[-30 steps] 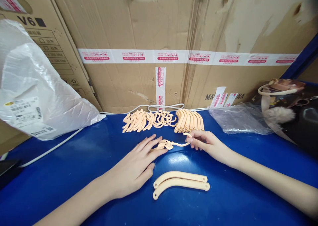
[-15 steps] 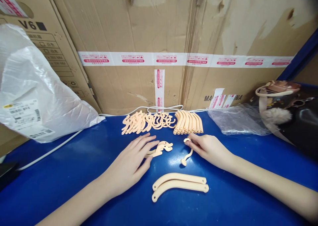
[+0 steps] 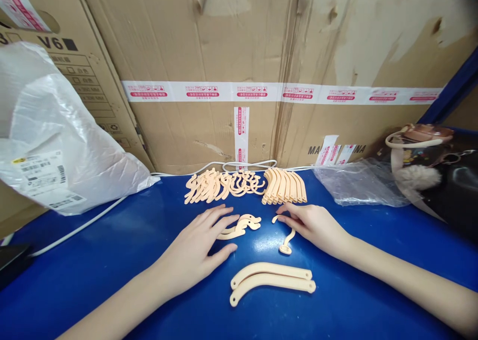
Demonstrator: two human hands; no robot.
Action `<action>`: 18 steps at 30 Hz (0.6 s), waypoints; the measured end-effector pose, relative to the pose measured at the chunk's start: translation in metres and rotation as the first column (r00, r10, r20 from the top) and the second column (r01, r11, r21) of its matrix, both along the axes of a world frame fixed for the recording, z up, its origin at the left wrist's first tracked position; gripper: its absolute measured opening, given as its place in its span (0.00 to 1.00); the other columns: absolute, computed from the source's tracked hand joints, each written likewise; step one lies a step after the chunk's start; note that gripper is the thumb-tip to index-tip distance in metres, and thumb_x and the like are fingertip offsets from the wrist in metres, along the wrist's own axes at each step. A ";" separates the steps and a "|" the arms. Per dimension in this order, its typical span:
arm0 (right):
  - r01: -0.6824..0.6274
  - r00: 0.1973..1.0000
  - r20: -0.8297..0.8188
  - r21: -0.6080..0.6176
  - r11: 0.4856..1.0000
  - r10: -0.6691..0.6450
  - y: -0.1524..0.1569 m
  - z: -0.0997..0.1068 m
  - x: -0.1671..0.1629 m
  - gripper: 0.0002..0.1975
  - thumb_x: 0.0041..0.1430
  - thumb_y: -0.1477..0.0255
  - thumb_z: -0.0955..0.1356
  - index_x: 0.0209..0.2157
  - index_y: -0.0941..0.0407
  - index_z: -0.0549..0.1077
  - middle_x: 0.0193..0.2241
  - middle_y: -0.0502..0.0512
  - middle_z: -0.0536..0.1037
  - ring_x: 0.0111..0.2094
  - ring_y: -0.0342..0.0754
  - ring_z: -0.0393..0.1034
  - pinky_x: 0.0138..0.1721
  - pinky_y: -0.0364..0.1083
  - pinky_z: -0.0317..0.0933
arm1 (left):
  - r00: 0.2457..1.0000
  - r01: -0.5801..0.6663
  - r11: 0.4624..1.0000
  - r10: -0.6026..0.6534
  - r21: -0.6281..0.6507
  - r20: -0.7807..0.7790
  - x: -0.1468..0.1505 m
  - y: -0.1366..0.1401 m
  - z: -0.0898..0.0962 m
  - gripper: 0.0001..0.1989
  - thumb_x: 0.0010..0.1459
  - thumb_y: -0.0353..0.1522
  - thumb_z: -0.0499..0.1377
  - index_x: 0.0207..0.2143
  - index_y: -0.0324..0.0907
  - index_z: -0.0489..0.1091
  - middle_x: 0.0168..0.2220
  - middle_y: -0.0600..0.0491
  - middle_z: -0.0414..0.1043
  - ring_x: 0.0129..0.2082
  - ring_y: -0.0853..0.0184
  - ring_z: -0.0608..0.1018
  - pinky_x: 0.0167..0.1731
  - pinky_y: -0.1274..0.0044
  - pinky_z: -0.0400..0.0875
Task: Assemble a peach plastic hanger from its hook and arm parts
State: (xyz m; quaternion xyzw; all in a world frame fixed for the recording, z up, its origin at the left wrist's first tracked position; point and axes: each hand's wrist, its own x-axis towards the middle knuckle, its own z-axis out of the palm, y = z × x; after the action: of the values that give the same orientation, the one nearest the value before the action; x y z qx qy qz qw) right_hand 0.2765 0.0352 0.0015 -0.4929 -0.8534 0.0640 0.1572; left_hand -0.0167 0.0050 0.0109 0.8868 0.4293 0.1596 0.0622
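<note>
Right hand [image 3: 313, 225] pinched hook [image 3: 288, 238], curved tip pointing left, disc end toward camera. Left hand [image 3: 197, 235], fingers wide, covered left ends of paired pieces [image 3: 242, 225]; long axis roughly left-right.

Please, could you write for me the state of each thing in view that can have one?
Left hand: open, partly covering the paired pieces
Right hand: closed, pinching the thin hook
Thin hook: held, round end lower
Paired pieces: together, overlapping
Two long curved pieces: flat, side by side
White bag: bulging; sealing unclear
Clear plastic: flattened, crumpled
Large cardboard: taped, surface torn in places
</note>
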 end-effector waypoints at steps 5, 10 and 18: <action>-0.007 1.000 -0.014 -0.014 1.000 0.007 -0.001 0.004 -0.002 0.13 0.67 0.61 0.59 0.42 0.52 0.69 0.27 0.49 0.78 0.28 0.47 0.74 0.30 0.43 0.59 | 0.998 -0.008 0.998 0.004 -0.069 -0.058 0.000 -0.001 -0.001 0.26 0.64 0.45 0.50 0.61 0.47 0.57 0.63 0.49 0.58 0.61 0.56 0.63 0.58 0.61 0.61; -0.047 0.999 0.002 -0.021 0.999 0.047 -0.005 0.011 -0.005 0.12 0.64 0.63 0.62 0.44 0.56 0.64 0.19 0.44 0.70 0.19 0.44 0.65 0.23 0.42 0.52 | 0.994 -0.009 0.997 0.001 -0.076 -0.105 0.002 0.000 0.002 0.26 0.65 0.45 0.48 0.62 0.45 0.57 0.64 0.48 0.56 0.62 0.56 0.62 0.59 0.61 0.60; -0.099 0.993 -0.069 0.012 0.995 0.099 -0.003 0.004 -0.004 0.08 0.66 0.67 0.60 0.40 0.55 0.67 0.19 0.44 0.68 0.20 0.42 0.63 0.24 0.41 0.53 | 0.995 0.010 0.998 -0.016 -0.061 -0.098 0.001 -0.001 0.002 0.25 0.65 0.44 0.49 0.62 0.45 0.57 0.63 0.47 0.57 0.61 0.55 0.63 0.57 0.61 0.61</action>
State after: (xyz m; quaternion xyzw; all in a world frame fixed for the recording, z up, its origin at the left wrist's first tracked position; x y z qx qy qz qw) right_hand 0.2721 0.0319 0.0050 -0.4467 -0.8711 0.0850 0.1854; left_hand -0.0156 0.0037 0.0127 0.8940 0.4309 0.1021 0.0685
